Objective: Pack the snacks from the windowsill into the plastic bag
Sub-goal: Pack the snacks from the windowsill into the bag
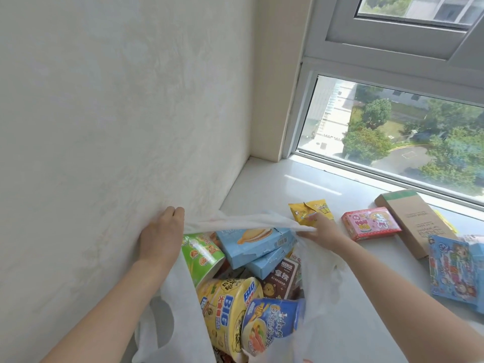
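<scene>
On the windowsill (pixel 264 187), left hand (pixel 159 237) grips plastic bag (pixel 322 297) (right hand (pixel 323 230) pinches yellow packet (pixel 311 210))

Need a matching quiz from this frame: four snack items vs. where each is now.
Items:
1. yellow packet
2. pink box
3. yellow BIG noodle cup
4. brown carton

Places:
A. inside the plastic bag
B. on the windowsill, nearest the window
C. at the right hand fingertips
D. on the sill, between yellow packet and brown carton

Pairs: 1-C, 2-D, 3-A, 4-B
</scene>
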